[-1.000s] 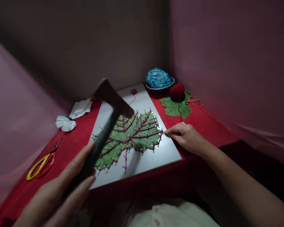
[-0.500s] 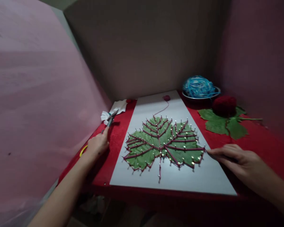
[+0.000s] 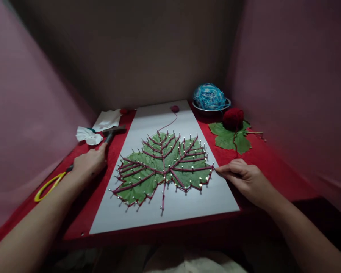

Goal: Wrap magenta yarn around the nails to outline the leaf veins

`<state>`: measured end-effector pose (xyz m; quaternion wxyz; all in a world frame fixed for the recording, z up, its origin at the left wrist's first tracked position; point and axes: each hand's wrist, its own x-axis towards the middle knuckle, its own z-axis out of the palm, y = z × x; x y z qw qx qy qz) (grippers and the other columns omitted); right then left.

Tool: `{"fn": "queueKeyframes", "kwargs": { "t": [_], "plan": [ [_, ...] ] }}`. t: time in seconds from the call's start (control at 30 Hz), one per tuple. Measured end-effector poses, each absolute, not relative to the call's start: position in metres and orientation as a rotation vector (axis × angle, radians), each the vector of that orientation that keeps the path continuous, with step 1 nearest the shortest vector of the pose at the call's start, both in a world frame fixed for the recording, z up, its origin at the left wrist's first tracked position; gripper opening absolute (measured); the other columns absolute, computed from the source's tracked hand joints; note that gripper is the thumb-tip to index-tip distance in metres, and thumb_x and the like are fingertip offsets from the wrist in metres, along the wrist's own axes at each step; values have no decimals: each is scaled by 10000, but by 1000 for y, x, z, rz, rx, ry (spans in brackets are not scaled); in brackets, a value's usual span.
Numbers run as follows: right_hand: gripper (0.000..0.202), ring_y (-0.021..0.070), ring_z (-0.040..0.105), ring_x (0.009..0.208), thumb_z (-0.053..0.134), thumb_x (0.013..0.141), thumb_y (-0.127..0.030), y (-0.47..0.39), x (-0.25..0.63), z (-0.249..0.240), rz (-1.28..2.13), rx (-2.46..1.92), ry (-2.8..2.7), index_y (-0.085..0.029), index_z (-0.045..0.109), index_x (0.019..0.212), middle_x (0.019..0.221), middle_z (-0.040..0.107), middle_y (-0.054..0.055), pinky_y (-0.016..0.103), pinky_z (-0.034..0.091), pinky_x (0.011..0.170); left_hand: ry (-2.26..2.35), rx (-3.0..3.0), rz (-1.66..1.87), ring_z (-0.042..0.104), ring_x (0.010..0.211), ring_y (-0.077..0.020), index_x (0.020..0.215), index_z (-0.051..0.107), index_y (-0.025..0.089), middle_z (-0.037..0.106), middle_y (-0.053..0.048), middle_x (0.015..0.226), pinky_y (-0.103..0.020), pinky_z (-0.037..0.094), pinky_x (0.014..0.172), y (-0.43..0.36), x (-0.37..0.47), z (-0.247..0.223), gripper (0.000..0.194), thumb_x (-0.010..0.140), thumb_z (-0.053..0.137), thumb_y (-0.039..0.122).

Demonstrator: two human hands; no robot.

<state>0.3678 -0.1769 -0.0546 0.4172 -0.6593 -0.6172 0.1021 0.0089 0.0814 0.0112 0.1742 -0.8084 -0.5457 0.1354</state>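
Note:
A green leaf [image 3: 140,159] lies on a white board [image 3: 125,222]. Nails stand along its outline and veins, with dark red yarn [image 3: 135,185] strung between them. My right hand [image 3: 248,180] is closed at the board's right edge, fingertips pinching the yarn beside a nail at the leaf's right tip. From that hand a strand runs back to a red yarn ball [image 3: 233,118]. On the left, my left hand [image 3: 91,163] is wrapped round the handle of a hammer [image 3: 115,130], whose head is over the red cloth near crumpled white paper.
The red cloth [image 3: 76,223] covers the table. Yellow-handled scissors [image 3: 49,185] lie by my left forearm. White paper [image 3: 106,120] is at the back left. Blue yarn [image 3: 208,96] fills a metal bowl [image 3: 211,112]; another leaf [image 3: 226,140] lies under the red ball. A small yarn ball [image 3: 174,109] sits on the board.
The view has swung right, so the scene sits further left. The hammer head has turned from slanting to nearly level. My right hand keeps its pinch at the same nail.

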Motion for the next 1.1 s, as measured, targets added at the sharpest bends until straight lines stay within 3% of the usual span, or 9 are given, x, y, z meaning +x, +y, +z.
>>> {"fn": "queueKeyframes", "kwargs": {
  "t": [0.17,0.27,0.33,0.43,0.53,0.67,0.87,1.1],
  "plan": [
    [166,173,567,779,547,852,-252,-178,370,-56,266,-1645,-1573,-237,711,877,756,672,29,306,462,708,-1601,-2300,107,555,884,-236,1278,449,110,556,-129,1015,-341,457,719,75,29,34,517,954,215,439],
    [176,171,555,764,535,855,-227,-178,370,-56,244,-1638,-1606,-217,708,883,733,657,34,300,455,695,-1372,-2586,-271,531,890,-171,1240,508,147,551,-76,1032,-316,435,819,44,62,48,410,944,337,373],
    [174,172,552,757,533,851,-212,-178,371,-54,221,-1647,-1616,-200,705,873,726,656,37,294,450,687,-1119,-2944,-450,535,823,-123,1170,569,179,578,-48,1019,-256,441,778,13,91,49,325,918,432,331],
    [156,171,567,768,535,839,-186,-177,371,-48,200,-1721,-1612,-190,690,853,770,680,35,287,442,701,-568,-3314,-311,511,963,-153,1216,544,217,547,-70,1086,-291,450,831,-32,130,43,321,929,427,301],
    [135,167,581,726,533,831,-184,-172,375,-41,190,-1871,-1646,-200,667,824,784,694,19,285,421,687,-364,-3316,-189,450,1009,-201,1238,525,210,542,-92,1084,-378,444,872,-59,156,35,332,924,448,287],
    [136,173,586,684,520,832,-212,-157,384,-34,97,-2010,-1695,-208,654,806,755,695,20,280,376,622,-347,-3284,-179,412,1012,-224,1204,554,209,537,-95,1100,-438,421,904,-60,172,25,323,914,472,324],
    [153,174,553,639,519,820,-194,-129,383,-23,-185,-2028,-1951,-205,671,808,704,674,42,293,296,577,-337,-3306,-173,391,989,-225,1161,590,187,531,-96,1089,-428,411,910,-50,178,16,379,916,430,427],
    [232,177,494,608,464,808,-72,-129,370,6,-668,-1715,-2393,-178,597,649,569,600,39,327,267,637,-364,-3285,-97,403,1002,-248,1159,585,191,538,-100,1048,-459,396,908,-54,179,14,390,907,435,448]
  ]
}}
